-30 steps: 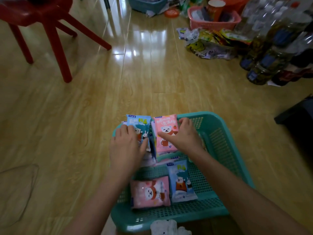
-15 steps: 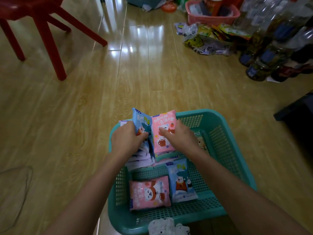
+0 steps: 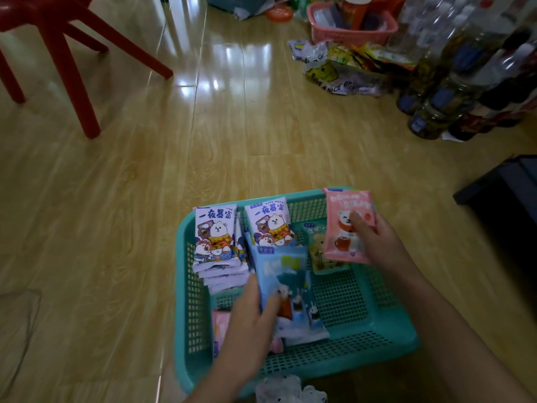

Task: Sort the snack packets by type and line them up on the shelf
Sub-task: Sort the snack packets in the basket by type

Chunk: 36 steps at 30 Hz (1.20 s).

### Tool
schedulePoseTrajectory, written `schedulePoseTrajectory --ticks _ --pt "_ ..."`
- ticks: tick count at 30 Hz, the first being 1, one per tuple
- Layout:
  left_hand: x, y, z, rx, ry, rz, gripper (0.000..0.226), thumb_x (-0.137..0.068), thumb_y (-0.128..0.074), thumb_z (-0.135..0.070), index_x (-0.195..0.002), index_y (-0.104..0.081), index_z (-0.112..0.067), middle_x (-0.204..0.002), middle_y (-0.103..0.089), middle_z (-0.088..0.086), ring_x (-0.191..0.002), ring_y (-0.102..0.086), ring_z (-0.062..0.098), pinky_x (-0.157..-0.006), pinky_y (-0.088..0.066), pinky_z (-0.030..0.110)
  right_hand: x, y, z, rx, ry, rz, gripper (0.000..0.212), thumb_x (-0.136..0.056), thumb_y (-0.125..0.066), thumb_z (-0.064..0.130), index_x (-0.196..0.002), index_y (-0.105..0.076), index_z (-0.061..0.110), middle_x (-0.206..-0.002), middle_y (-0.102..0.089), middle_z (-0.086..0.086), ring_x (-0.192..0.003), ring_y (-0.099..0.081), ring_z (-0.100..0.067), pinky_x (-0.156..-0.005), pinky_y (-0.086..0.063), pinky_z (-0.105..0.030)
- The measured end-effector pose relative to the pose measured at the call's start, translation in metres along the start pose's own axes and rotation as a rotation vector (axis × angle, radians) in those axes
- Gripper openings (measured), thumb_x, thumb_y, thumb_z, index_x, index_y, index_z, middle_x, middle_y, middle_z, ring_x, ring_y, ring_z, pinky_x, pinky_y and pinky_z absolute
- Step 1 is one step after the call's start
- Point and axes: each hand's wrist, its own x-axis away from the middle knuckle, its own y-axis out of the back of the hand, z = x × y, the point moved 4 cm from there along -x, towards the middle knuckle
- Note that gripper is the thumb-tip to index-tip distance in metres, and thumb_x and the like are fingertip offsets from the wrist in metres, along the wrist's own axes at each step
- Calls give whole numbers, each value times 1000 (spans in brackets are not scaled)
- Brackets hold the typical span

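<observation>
Glossy wooden plank floor (image 3: 145,199), red chair (image 3: 66,53) far left, window glare

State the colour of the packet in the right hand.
The packet is pink with a white bear; head view.

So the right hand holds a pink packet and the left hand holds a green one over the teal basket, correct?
Not quite. The left hand holds a blue packet, not a green one; the head view shows it. The rest stands: the right hand holds the pink packet over the teal basket.
</observation>
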Motion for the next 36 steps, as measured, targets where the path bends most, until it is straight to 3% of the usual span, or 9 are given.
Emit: schedulePoseTrajectory --ticks 5,10,13,17,21,25,28,33,36 --pt "0 -47 37 96 205 273 33 -92 -56 -30 -125 -50 -26 -121 -63 -10 -111 -61 7 -100 -48 35 9 17 -5 -13 3 -6 28 -92 -52 32 -112 -58 13 -104 -70 -6 -89 -69 -21 -76 -55 -35" --pt "-24 -49 54 -110 199 149 10 -89 -62 -24 -98 -59 -23 -106 -69 7 -91 -66 13 -88 -54 35 12 31 -13 1 -25 -20 28 -88 -54 38 -106 -58 17 -103 -71 -7 -89 -69 -24 -82 -55 -42" --pt "-38 -45 61 -257 211 98 29 -87 -65 -25 -111 -62 -10 -110 -69 8 -92 -66 16 -83 -54 30 13 36 -19 1 -37 -28 31 -89 -53 36 -110 -58 14 -104 -71 -8 -90 -69 -25 -82 -55 -42" --pt "-44 -40 67 -532 169 91 39 -87 -63 -35 -117 -60 -10 -113 -69 5 -99 -66 20 -77 -51 27 14 34 -20 15 -28 -8 27 -90 -54 34 -109 -58 15 -99 -71 -5 -82 -71 -18 -68 -55 -31" --pt "-44 -39 59 -781 99 124 31 -88 -58 -45 -81 -57 -15 -84 -67 5 -79 -63 19 -61 -44 27 19 27 -12 6 18 35 20 -87 -57 32 -102 -60 20 -95 -72 -2 -75 -72 -13 -60 -56 -23" --pt "-39 -14 44 -762 23 62 36 -90 -53 -48 -75 -55 -16 -67 -62 -1 -61 -59 12 -61 -48 26 34 8 6 71 119 211 29 -73 -63 35 -94 -63 15 -82 -74 0 -71 -72 -14 -56 -56 -23" --pt "-31 37 41 -623 22 -106 27 -90 -55 -40 -74 -61 -19 -61 -61 -2 -57 -58 12 -62 -51 33 48 -20 15 332 226 415 24 -77 -67 39 -89 -62 19 -76 -72 6 -68 -69 -5 -56 -52 -19" --pt "-16 108 45 -435 74 -347 41 -81 -56 -48 -61 -52 -13 -53 -57 5 -52 -52 19 -58 -46 42 70 -84 2 901 446 764 22 -88 -58 38 -105 -45 30 -92 -66 4 -83 -65 -14 -68 -49 -29" --pt "-12 126 43 -398 82 -404 38 -88 -62 -33 -59 -52 -10 -50 -57 6 -43 -46 6 -53 -40 35 73 -123 -19 994 433 916 36 -89 -59 37 -119 -43 26 -109 -64 -2 -88 -59 -16 -66 -37 -26"
